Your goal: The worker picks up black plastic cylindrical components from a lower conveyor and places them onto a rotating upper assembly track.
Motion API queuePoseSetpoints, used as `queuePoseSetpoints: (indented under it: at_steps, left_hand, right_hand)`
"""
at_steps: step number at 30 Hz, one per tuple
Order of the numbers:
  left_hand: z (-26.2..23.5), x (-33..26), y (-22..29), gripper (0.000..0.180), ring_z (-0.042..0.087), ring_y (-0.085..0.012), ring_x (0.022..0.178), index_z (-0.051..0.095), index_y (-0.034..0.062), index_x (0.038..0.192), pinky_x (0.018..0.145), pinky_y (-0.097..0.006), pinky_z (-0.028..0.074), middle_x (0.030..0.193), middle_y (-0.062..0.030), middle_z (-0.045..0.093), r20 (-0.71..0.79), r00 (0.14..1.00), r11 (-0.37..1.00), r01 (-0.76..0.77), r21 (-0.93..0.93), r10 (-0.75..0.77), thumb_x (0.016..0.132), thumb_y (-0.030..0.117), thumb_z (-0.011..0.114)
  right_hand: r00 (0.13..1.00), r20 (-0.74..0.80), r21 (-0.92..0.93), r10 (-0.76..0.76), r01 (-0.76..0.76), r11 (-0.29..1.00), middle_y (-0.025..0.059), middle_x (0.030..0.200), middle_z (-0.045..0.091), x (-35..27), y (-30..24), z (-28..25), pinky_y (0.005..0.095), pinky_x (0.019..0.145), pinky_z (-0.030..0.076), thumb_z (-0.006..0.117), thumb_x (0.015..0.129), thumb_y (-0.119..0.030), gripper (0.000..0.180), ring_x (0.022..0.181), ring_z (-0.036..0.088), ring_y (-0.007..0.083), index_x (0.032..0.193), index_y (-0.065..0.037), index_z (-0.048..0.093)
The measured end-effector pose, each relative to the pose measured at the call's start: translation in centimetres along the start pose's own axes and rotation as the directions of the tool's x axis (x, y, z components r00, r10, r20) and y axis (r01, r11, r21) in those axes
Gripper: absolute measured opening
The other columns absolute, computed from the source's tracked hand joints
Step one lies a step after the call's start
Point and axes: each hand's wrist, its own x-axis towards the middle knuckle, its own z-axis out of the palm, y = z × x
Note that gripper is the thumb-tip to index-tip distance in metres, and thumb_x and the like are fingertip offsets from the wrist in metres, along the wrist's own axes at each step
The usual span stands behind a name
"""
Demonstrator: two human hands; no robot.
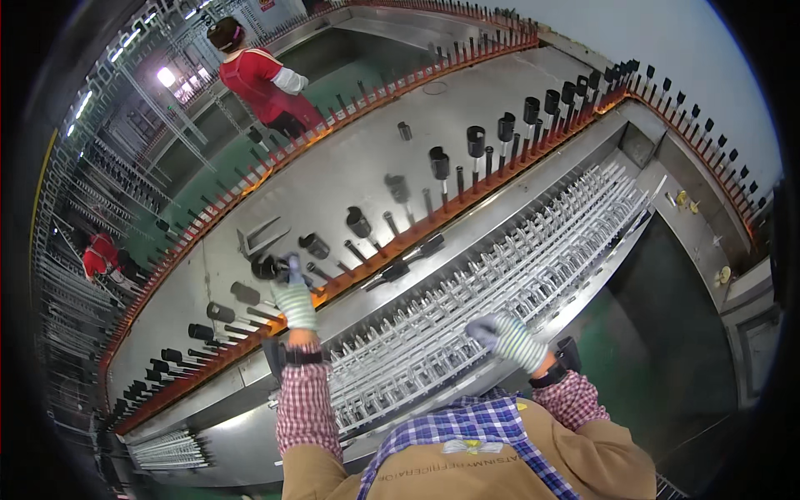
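My left hand (293, 298), in a striped glove, reaches over the orange conveyor rail. Its fingers are closed around a black cylindrical cup (265, 267) beside the rail's row of posts. Other black cups (358, 221) stand on stems along the same rail, to the right of that hand. My right hand (510, 337), gloved as well, hovers over the rack of silvery metal rods (433, 350) in front of me. Its fingers are curled in, and what they hold, if anything, is hidden.
Dark flat pieces (408, 262) lie on the ledge between rail and rack. Beyond the rail, a metal bracket (260, 237) and a small loose cylinder (405, 131) rest on the steel table (333, 175). A person in red (254, 79) stands behind the far rail; another person (102, 254) is at left.
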Motion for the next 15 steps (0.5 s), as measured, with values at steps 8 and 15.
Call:
queuePoseSetpoints:
  at_steps: [8, 15]
  left_hand:
    - [19.1, -7.0, -3.7, 0.027, 0.053, -0.0131, 0.065, 0.058, 0.0058, 0.091, 0.062, -0.027, 0.043, 0.072, -0.0023, 0.057, 0.365, 0.913, 0.960, 0.085, 0.266, -0.182, 0.072, 0.024, 0.065]
    - [19.0, -1.3, -11.0, 0.040, 0.055, -0.0233, 0.092, 0.055, 0.0063, 0.102, 0.082, -0.031, 0.039, 0.097, -0.0108, 0.059, 0.272, 0.951, 0.814, -0.274, 0.512, 0.149, 0.077, 0.038, 0.054]
  right_hand:
    - [0.984, -0.179, 0.352, -0.024, 0.087, 0.932, 0.0041, 0.087, 0.055, 5.8, 2.4, -10.8, 0.0240, 0.069, 0.044, 0.053, 0.081, -0.018, 0.032, 0.076, 0.051, 0.0124, 0.107, 0.001, 0.049]
    - [0.857, -0.514, 0.376, 0.047, 0.176, 0.910, 0.0003, 0.074, 0.052, 17.8, 6.8, -20.6, 0.0204, 0.051, 0.039, 0.055, 0.082, -0.024, 0.033, 0.059, 0.044, 0.0063, 0.107, -0.003, 0.051]
